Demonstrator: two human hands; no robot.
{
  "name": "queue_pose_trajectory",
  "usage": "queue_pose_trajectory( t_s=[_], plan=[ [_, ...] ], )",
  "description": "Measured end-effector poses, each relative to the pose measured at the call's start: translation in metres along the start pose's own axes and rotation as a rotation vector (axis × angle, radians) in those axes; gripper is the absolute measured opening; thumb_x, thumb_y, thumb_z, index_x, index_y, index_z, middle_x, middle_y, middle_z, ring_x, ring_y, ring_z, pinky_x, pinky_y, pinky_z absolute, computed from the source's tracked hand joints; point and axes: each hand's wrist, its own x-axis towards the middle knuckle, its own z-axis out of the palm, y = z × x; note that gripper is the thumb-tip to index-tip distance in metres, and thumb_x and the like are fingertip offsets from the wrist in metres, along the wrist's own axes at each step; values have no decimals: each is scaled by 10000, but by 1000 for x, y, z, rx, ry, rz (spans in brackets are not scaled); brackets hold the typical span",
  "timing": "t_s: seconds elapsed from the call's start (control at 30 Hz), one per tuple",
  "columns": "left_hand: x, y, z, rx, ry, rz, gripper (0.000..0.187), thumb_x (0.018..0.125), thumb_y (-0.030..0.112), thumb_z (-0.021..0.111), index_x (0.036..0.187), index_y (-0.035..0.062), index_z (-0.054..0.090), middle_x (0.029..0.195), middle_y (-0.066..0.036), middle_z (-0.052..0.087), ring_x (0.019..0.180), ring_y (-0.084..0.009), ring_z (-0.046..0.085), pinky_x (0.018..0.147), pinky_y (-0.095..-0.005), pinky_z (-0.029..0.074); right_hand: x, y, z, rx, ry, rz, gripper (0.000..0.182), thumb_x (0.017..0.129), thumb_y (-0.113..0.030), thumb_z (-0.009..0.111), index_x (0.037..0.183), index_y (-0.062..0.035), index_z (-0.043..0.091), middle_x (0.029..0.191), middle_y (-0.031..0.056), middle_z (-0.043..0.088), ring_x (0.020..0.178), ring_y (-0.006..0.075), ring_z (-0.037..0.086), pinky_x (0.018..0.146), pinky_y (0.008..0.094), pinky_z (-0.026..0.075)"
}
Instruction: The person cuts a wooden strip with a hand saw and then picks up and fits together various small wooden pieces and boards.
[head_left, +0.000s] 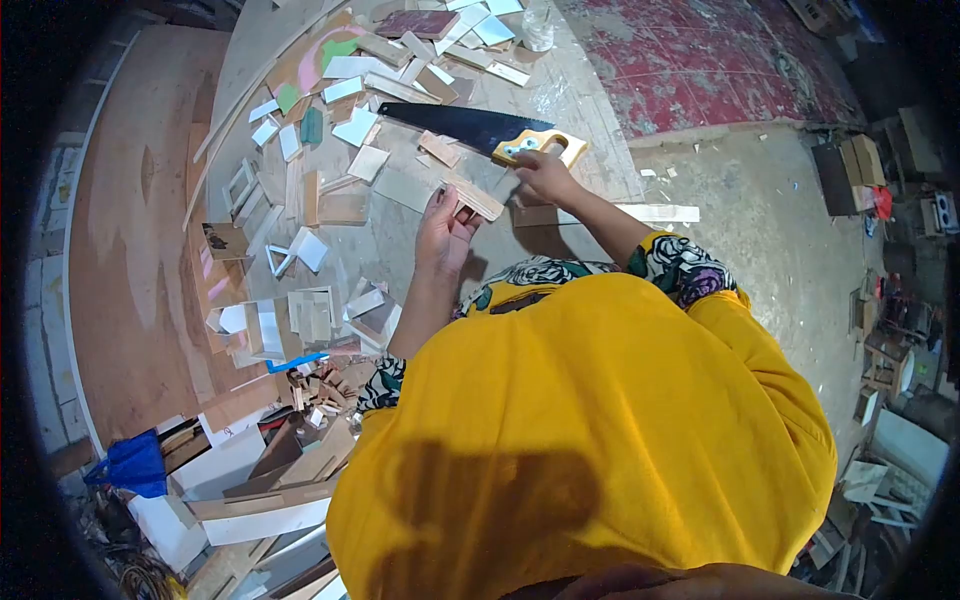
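My left hand (445,235) is closed around one end of a short wooden block (473,198), with the thumb on top and the fingers curled at its near side. Beside it, a flat grey-white board (400,189) lies on the worktable. My right hand (547,178) is at the near edge of the handsaw's yellow handle, its fingers bent and touching it; part of the grip is hidden. The handsaw (455,122) lies flat, its dark blade pointing left. A small wood offcut (440,150) rests just below the blade.
Many wood and white board offcuts (345,90) cover the worktable's far and left parts. Small box frames (266,330) stand at the left. A scrap heap (300,460) with a blue bag (130,463) lies lower left. Concrete floor (760,240) stretches to the right.
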Motion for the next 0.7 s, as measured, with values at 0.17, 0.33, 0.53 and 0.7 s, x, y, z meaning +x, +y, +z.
queue_pose_trajectory(
  t_s=[0.17,0.33,0.53,0.7],
  plan=[
    [-9,5,9,134,88,39,283,889,205,543,1108,31,501,968,-58,584,838,-145,584,722,-287,483,-14,-75,-17,319,-237,-190,390,747,-311,694,1028,-56,601,813,99,623,733,139,588,683,260,466],
    [-12,8,10,226,41,29,273,876,215,566,1060,14,555,910,-57,611,808,-137,596,712,-272,483,-17,-82,-21,421,-526,-73,393,711,-232,748,1010,-51,567,805,36,613,685,108,580,640,230,487],
    [-4,0,-4,182,69,50,236,883,201,544,1039,24,558,916,-53,610,803,-153,592,734,-302,485,-12,-63,-30,848,-666,331,350,790,-151,661,1079,0,532,883,34,603,743,91,600,661,197,503],
    [2,-15,-24,41,200,-13,286,897,186,498,1102,-14,504,1001,-95,580,882,-184,583,769,-316,502,-5,-32,-32,750,-669,428,314,837,-91,553,1144,-28,530,926,42,616,760,100,607,670,215,488]
  ],
)
